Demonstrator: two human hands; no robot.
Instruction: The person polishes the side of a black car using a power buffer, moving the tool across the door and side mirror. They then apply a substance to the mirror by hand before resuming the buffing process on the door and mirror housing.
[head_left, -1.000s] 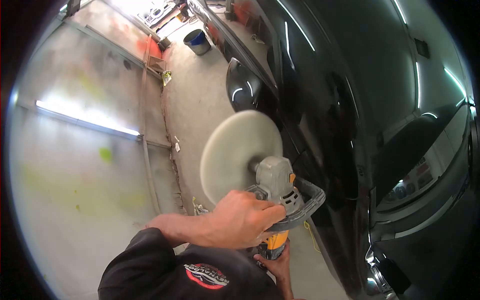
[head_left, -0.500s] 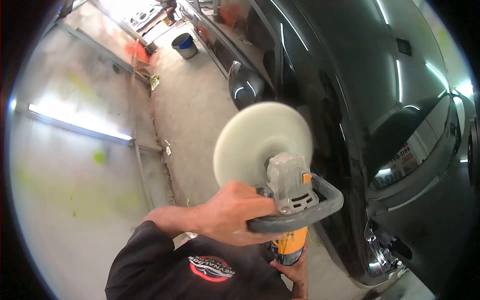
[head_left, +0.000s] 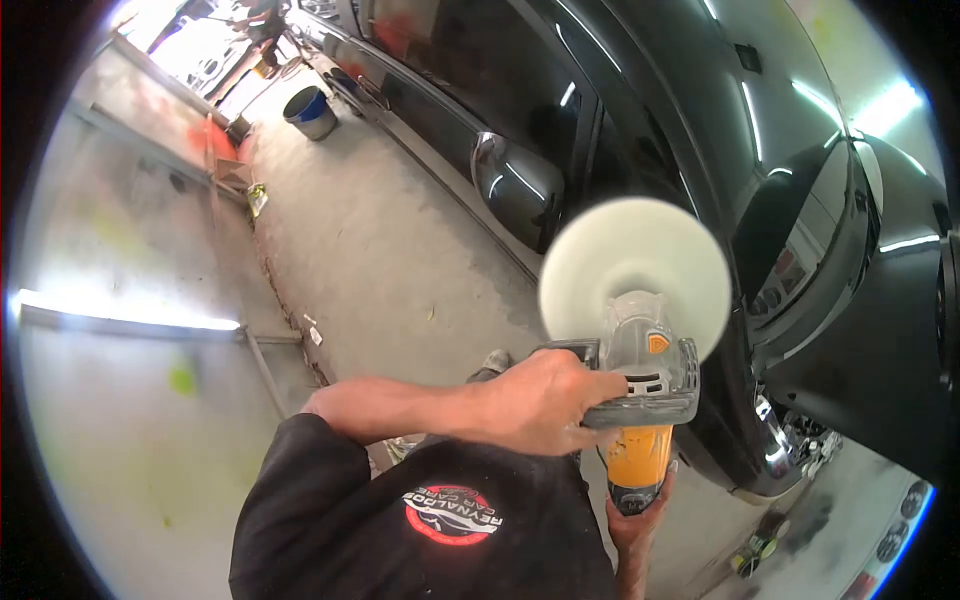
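An orange and grey polisher (head_left: 640, 455) with a large round off-white pad (head_left: 635, 255) is held in front of the body. The pad looks blurred and stands beside the black car (head_left: 690, 120), overlapping its side panel; contact cannot be made out. My left hand (head_left: 545, 400) is closed around the tool's dark loop handle (head_left: 645, 410). Lower down, my right hand (head_left: 643, 512) wraps round the rear of the orange body, its fingers partly hidden by the tool.
The car's side mirror (head_left: 517, 185) juts out left of the pad. At right, the hood (head_left: 860, 350) is near an exposed wheel area. A blue-grey bucket (head_left: 310, 112) stands on the concrete floor (head_left: 380, 240). A wall (head_left: 120, 400) runs along the left; a person (head_left: 265, 30) is far back.
Both hands and the polisher have moved right in view, and the pad now overlaps the car more. The view has shifted, with the bucket farther left and lower.
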